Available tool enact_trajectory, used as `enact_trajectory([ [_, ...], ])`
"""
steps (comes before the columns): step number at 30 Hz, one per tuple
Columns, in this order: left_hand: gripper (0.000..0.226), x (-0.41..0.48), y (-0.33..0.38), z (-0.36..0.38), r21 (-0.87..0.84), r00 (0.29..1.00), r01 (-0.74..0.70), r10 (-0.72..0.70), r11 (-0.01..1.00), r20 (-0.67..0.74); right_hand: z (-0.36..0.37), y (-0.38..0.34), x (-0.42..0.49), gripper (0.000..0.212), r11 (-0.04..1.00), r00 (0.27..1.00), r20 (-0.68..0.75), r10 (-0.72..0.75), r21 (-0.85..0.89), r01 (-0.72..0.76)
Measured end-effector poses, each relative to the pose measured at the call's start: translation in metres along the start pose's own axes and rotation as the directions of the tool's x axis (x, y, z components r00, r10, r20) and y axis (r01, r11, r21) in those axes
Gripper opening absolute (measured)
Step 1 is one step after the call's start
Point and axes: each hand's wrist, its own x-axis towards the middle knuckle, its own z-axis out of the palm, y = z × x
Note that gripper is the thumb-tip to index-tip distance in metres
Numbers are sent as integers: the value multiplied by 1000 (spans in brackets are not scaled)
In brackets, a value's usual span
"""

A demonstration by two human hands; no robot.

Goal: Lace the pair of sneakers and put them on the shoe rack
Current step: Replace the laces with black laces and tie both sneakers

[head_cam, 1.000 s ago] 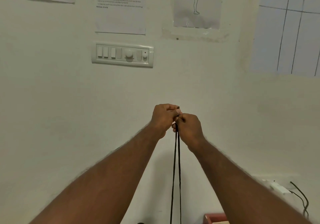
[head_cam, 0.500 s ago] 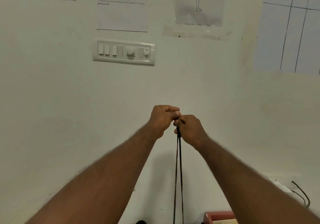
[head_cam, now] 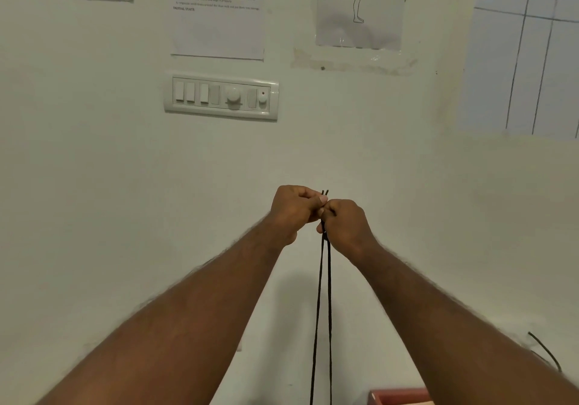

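The left hand (head_cam: 294, 213) and right hand (head_cam: 347, 226) are raised together before the wall, fingers curled, knuckles touching, both pinching the black shoelace (head_cam: 326, 295) between them. Its two tips (head_cam: 324, 192) now poke up just above the fingers, where a moment ago they were tucked inside the grip. The two strands hang side by side past the bottom edge. I'd say the ends are being evened before threading. No sneaker or rack shows. A reddish box (head_cam: 398, 396) sits low down, its contents hidden.
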Motion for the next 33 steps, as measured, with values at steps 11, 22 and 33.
enact_trajectory([
  [11,9,2,-8,-1,-94,999,10,-14,995,-38,4,5,2,25,998,999,5,-53,-32,53],
  [22,9,3,0,-6,-17,997,69,-68,997,41,5,4,2,24,992,994,-67,-91,-88,85],
  [33,19,-2,-6,-6,23,997,50,-51,999,63,1,1,-5,24,996,997,-13,-71,-64,70],
])
